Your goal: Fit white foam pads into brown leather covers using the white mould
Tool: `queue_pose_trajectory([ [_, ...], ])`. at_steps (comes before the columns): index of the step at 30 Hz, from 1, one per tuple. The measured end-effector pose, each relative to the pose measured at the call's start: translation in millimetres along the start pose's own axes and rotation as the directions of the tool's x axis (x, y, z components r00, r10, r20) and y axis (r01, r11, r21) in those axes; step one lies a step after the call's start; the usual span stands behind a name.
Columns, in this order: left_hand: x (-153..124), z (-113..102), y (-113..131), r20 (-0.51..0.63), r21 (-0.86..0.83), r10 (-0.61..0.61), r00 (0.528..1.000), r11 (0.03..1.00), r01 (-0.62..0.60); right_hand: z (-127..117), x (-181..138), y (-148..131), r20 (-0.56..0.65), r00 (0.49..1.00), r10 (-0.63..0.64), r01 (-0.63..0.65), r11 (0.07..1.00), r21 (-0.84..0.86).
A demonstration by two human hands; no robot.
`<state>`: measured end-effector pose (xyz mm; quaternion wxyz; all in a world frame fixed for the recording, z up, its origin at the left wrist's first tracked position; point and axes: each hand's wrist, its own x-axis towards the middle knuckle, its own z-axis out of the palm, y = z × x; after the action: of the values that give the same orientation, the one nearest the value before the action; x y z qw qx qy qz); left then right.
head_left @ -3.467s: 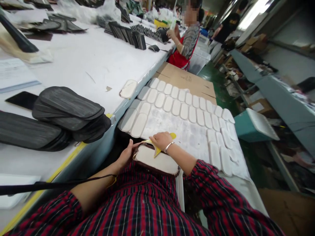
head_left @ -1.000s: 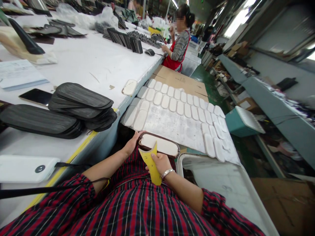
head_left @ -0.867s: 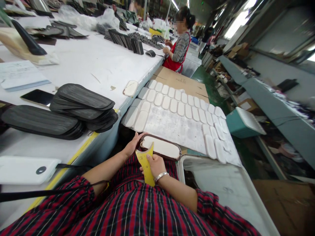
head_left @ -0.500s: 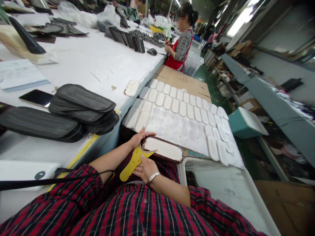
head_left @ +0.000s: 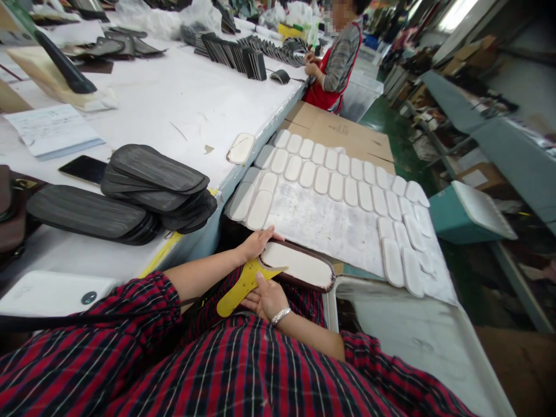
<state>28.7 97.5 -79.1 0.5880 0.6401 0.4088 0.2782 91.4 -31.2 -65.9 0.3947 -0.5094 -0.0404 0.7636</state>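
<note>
My left hand grips the left end of a long rounded piece, white on its face with a dark brown rim; its fingers lie along the far edge. In my right hand is a flat yellow tool with a rounded handle and a crescent-shaped, two-pointed head. The thumb presses on top of it. The crescent's hollow sits against the near left end of the rounded piece. Both are held above my lap. Several white oval panels lie in rows on a board just beyond.
Dark oval pieces are stacked on the white table at left, near a phone and paper. A white device lies nearer. A plastic bin stands at right. A co-worker in a red apron stands beyond.
The view has shifted, so the surroundings appear further right. My hands keep the same hold on the rounded piece and the yellow tool.
</note>
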Motion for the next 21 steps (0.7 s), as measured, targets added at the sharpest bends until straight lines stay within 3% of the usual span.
queue_pose_trajectory([
  [7,0,11,1,-0.069,0.404,0.137,0.988,0.909,-0.098,-2,-10,-8,-0.077,0.997,0.006,-0.007,1.0,-0.016],
  [13,-3,29,11,-0.128,0.588,0.145,0.981,0.808,-0.042,-9,-10,-9,-0.101,0.994,-0.047,0.043,0.998,-0.042],
  [17,-1,38,16,-0.217,0.531,0.14,0.966,0.848,-0.004,-16,-13,-6,-0.094,0.989,-0.115,0.107,0.991,-0.084],
  [21,0,22,14,-0.284,0.34,0.097,0.954,0.94,0.005,-34,-34,-7,-0.052,0.968,-0.244,0.233,0.958,-0.167],
])
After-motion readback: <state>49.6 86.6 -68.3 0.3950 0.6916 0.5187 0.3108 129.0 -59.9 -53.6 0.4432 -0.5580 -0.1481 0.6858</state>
